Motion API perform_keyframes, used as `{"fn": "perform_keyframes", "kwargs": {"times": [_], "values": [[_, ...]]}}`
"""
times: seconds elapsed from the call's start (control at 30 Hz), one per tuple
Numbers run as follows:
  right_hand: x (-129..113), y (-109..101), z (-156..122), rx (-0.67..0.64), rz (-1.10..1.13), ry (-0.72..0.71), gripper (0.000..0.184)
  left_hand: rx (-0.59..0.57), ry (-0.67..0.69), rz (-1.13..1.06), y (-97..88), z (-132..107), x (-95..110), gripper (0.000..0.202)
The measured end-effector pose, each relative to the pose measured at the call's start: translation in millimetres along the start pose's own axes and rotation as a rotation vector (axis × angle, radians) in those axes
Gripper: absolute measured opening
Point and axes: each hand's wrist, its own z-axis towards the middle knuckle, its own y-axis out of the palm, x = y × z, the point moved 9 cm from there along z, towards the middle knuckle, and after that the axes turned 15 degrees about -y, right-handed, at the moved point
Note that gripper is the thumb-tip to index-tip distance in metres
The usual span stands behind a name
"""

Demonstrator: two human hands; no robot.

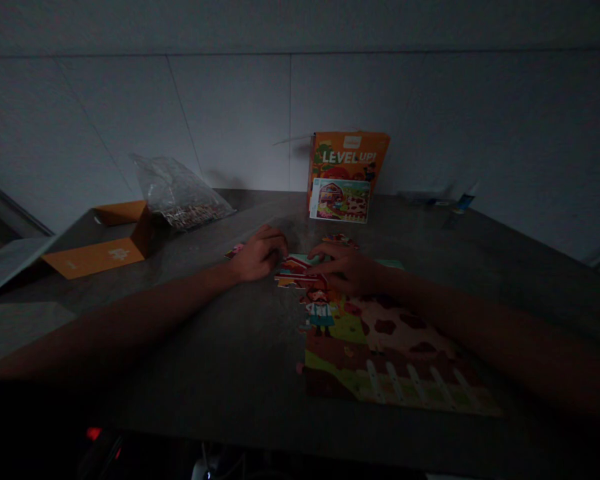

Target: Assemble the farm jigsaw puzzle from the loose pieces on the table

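red-and-green puzzle [340, 367] | left hand [261, 253] curled at its edge | right hand [347, 268] half-spread on top | grips unclear

Under the right fingers [325, 268], the puzzle [347, 327] was dark red with white lines; nearer the wearer, it showed a pinkish cow patched maroon, green and brown ground, white pickets. Beyond the fingers, the upright box [353, 155] was orange, white-lettered; left of them, the open box [97, 257] was orange outside.

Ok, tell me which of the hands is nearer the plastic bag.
Left. The left hand is just right of the plastic bag; the right hand is farther right, over the puzzle.
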Motion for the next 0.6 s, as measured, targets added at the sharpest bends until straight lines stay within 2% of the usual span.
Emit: {"fn": "perform_keyframes", "kwargs": {"times": [0.27,0.43,0.6], "values": [[0.8,-0.3,-0.5,0.004,0.010,0.003,0.037,-0.062,0.117,-0.065,2.8,-3.7,10.6,0.029],[-4.9,0.2,8.9,-0.090,0.033,-0.002,0.038,-0.093,0.225,-0.153,3.3,-6.8,16.1,0.030],[-11.1,-2.3,20.9,-0.139,0.061,0.017,0.033,-0.134,0.208,-0.161,5.9,-6.7,16.2,0.030]]}}
